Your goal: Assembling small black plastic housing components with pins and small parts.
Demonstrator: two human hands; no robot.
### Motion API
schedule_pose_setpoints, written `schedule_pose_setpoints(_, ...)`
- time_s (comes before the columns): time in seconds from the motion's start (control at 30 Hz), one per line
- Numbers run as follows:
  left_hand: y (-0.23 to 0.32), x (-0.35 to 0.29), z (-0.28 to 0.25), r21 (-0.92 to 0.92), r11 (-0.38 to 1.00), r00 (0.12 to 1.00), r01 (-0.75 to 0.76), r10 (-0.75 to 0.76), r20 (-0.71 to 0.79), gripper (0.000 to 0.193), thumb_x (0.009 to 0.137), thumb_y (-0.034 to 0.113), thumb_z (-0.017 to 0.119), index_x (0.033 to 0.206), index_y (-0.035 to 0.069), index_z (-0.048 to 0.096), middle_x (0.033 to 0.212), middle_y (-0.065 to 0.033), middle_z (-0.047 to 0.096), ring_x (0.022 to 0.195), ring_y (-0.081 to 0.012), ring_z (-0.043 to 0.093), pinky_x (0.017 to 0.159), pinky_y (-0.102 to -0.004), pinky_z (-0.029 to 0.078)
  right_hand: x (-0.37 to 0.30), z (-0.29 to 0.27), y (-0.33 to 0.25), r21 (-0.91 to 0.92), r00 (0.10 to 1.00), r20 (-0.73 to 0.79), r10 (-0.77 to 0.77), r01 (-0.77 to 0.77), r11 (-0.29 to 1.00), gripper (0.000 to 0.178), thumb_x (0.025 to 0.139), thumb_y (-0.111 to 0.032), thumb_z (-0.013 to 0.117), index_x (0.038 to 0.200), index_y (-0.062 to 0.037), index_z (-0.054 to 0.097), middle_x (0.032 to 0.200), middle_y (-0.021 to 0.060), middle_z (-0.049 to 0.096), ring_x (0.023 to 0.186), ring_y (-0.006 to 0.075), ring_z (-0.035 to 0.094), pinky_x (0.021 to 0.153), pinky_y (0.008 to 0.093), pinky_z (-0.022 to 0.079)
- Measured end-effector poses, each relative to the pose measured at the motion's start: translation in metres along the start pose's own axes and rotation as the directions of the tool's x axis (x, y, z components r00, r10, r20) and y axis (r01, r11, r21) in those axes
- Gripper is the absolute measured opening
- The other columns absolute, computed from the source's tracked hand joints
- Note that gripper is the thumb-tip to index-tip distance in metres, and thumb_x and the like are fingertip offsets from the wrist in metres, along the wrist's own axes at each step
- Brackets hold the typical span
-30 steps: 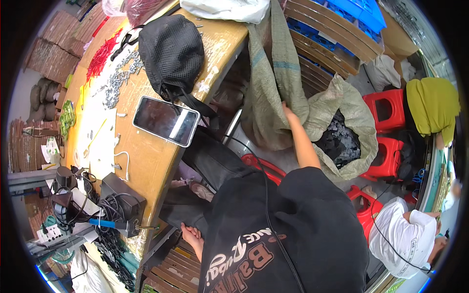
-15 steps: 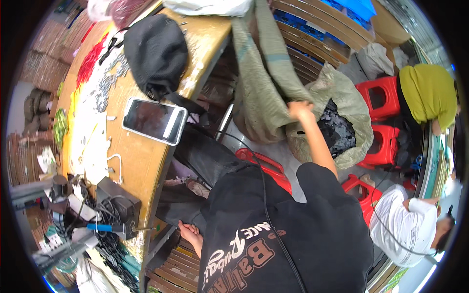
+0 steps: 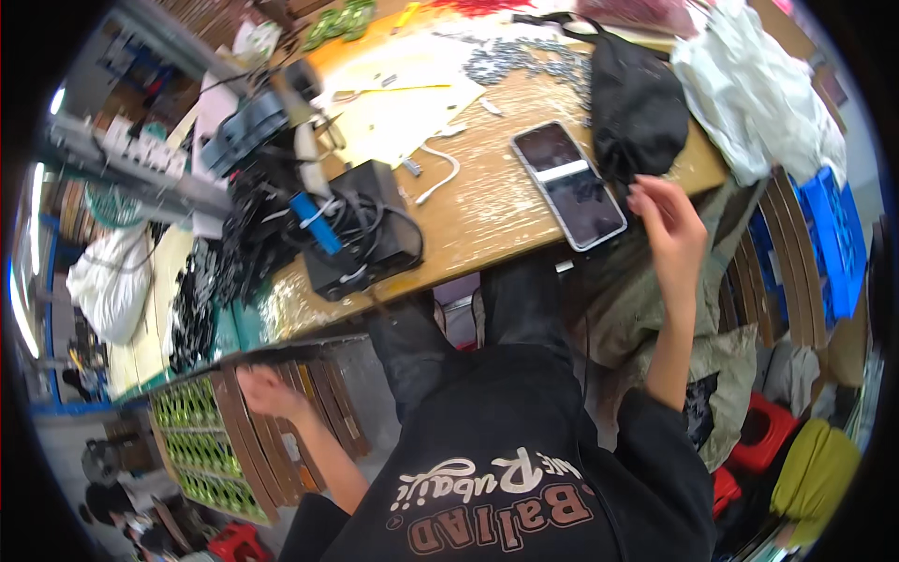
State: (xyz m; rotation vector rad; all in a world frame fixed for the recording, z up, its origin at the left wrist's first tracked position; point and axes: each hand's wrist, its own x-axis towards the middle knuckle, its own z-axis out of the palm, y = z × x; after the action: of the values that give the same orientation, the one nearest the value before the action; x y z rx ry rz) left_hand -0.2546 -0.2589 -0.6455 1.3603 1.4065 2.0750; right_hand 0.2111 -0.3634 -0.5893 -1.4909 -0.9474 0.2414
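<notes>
My right hand (image 3: 670,225) is raised just past the near table edge, fingers loosely bent and apart, with nothing visible in them. Close to its fingertips lie a black drawstring-like bag (image 3: 641,108) and a phone (image 3: 568,184) in a light case; whether the fingers touch the bag, I cannot tell. Low at the left, my left hand (image 3: 270,391) is beside the stacked brown trays (image 3: 245,436), under the table's edge. Motion smears its fingers, and nothing shows in its grasp.
A black box with cables (image 3: 379,220) stands on the wooden table (image 3: 468,220). Grey small parts (image 3: 524,61) are scattered farther back. White plastic bags (image 3: 758,94) lie at the far right. Woven sacks (image 3: 735,393) and red stools (image 3: 763,436) stand on the right.
My right hand has let go of the green woven sack and moved over beside the phone and black bag. My body has turned toward the table. My left hand has moved out to the left.
</notes>
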Motion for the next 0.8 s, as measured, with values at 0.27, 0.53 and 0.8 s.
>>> schedule_pose_setpoints(0.27, -0.012, 0.091, 0.055, 0.540, 0.452, 0.658, -0.710, 0.154, 0.737, 0.063, 0.072, 0.024, 0.065, 0.127, 0.013, 0.036, 0.131, -0.0133, 0.034, 0.121, -0.0324, 0.029, 0.098, -0.0452, 0.021, 0.175, 0.146, 0.066, -0.383, 0.812, 0.504, -0.294, 0.516, 0.767, 0.020, 0.069, -0.002, 0.052, 0.087, 0.0009, 0.060, 0.082, 0.0176, 0.060, 0.080, 0.0320, 0.058, 0.072, 0.0351, 0.046)
schedule_pose_setpoints(0.53, -0.027, 0.100, 0.051, 0.521, 0.611, 0.734, -0.596, 0.151, 0.663, 0.046, 0.066, 0.014, 0.067, 0.108, 0.010, 0.050, 0.112, -0.0082, 0.048, 0.102, -0.0281, 0.046, 0.086, -0.0366, 0.036, 0.182, 0.181, 0.066, -0.571, 0.783, 0.583, -0.217, 0.585, 0.576, 0.010, 0.069, -0.004, 0.049, 0.073, 0.0025, 0.056, 0.080, 0.0196, 0.056, 0.077, 0.0348, 0.054, 0.068, 0.0389, 0.044)
schedule_pose_setpoints(0.8, -0.025, 0.115, 0.037, 0.282, 0.853, 0.710, -0.440, 0.138, 0.690, 0.032, 0.068, 0.001, 0.062, 0.099, 0.003, 0.054, 0.098, -0.0107, 0.055, 0.096, -0.0268, 0.051, 0.084, -0.0314, 0.040, 0.179, 0.179, 0.067, -0.627, 0.753, 0.630, -0.189, 0.637, 0.449, 0.012, 0.071, -0.003, 0.042, 0.081, 0.0025, 0.048, 0.087, 0.0204, 0.052, 0.079, 0.0385, 0.052, 0.068, 0.0444, 0.042)
